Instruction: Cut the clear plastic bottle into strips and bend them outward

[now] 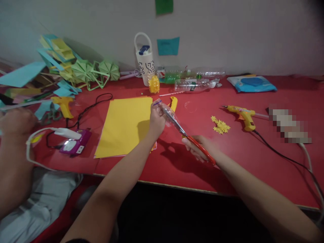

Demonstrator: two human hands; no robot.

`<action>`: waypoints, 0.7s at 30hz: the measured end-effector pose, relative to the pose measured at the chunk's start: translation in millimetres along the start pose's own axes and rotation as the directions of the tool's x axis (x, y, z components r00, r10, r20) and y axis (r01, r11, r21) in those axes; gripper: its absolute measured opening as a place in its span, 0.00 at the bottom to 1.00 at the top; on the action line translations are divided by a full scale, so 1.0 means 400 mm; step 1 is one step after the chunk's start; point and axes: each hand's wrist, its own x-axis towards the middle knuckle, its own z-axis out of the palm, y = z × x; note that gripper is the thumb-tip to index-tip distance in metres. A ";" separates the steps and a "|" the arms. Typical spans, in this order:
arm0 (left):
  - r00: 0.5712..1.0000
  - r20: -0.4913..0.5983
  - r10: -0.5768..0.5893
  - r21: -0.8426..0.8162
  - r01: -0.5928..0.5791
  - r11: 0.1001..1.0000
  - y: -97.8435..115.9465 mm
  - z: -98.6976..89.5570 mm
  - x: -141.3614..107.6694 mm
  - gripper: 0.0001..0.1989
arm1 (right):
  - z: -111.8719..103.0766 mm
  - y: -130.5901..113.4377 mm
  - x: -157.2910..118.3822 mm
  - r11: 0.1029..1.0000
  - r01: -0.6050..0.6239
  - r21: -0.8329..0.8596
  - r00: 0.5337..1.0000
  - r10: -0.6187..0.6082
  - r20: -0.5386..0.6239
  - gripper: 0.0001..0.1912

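My left hand (157, 120) is closed on a small clear plastic bag (159, 104) with a purple strip along its top. My right hand (193, 152) grips a pair of red-handled scissors (201, 149), whose metal blades point up and left, against or inside the bag; which of the two I cannot tell. Under my left forearm lies a stack of yellow paper sheets (124, 126). A yellow curved handle (173, 103) shows just behind the bag. To the right of my hands, several small yellow stars (221, 125) sit in a pile on the red table (162, 168).
A yellow glue gun (243, 114) with a trailing cord lies at right, another (63, 105) at left. Near it are a purple power socket (76, 143) and another person's hand (17, 121). Behind stand a white tumbler (146, 65), plastic bottles (192, 85), a blue wipes pack (251, 83) and folded paper crafts (83, 72).
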 end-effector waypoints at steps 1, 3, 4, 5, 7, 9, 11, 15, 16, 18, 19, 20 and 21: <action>1.000 0.007 0.012 -0.001 -0.012 1.000 -0.003 0.001 0.000 0.23 | -0.001 0.000 0.001 1.000 0.001 0.001 1.000 -0.001 -0.001 0.27; 0.999 0.019 0.030 0.012 -0.030 0.999 -0.010 0.004 0.000 0.22 | -0.002 0.000 0.001 1.000 0.013 -0.001 1.000 -0.013 -0.002 0.28; 0.999 0.021 0.034 0.023 -0.035 0.999 -0.012 0.004 0.000 0.22 | -0.003 0.000 0.002 1.000 0.021 -0.001 1.000 -0.021 -0.003 0.28; 0.999 0.019 0.037 0.035 -0.037 0.999 -0.013 0.005 0.000 0.22 | -0.003 0.000 0.002 1.000 0.027 -0.001 1.000 -0.027 -0.003 0.29; 0.999 0.015 0.040 0.056 -0.041 0.998 -0.014 0.005 -0.001 0.22 | -0.004 0.000 0.003 0.999 0.032 -0.004 0.999 -0.032 -0.001 0.30; 0.999 0.019 0.049 0.068 -0.050 0.996 -0.013 0.006 -0.002 0.22 | -0.004 0.000 0.003 0.999 0.036 -0.011 0.999 -0.036 0.003 0.29; 0.997 0.036 0.063 0.073 -0.066 0.995 -0.015 0.007 -0.003 0.21 | -0.004 0.000 0.004 0.999 0.039 -0.014 0.999 -0.039 0.000 0.29; 0.993 0.058 0.099 0.075 -0.103 0.992 -0.023 0.008 -0.004 0.20 | -0.004 0.003 0.006 1.000 0.015 -0.011 1.000 -0.016 -0.016 0.28; 0.993 0.058 0.104 0.081 -0.109 0.991 -0.025 0.007 -0.003 0.20 | -0.004 0.003 0.006 1.000 0.013 -0.014 1.000 -0.014 -0.020 0.28; 0.993 0.059 0.101 0.098 -0.106 0.989 -0.028 0.005 -0.003 0.20 | -0.004 0.001 0.006 1.000 0.003 -0.016 1.000 -0.003 -0.024 0.27; 0.994 0.062 0.093 0.106 -0.099 0.989 -0.028 0.004 -0.003 0.19 | -0.003 0.000 0.006 1.000 -0.011 -0.013 1.000 0.011 -0.020 0.26; 0.994 0.065 0.083 0.110 -0.090 0.990 -0.028 0.003 -0.003 0.19 | -0.003 -0.002 0.005 1.000 -0.029 -0.009 0.999 0.029 -0.015 0.26; 0.995 0.067 0.076 0.107 -0.083 0.991 -0.028 0.003 -0.003 0.18 | -0.003 -0.004 0.004 0.999 -0.045 -0.005 0.999 0.045 -0.014 0.25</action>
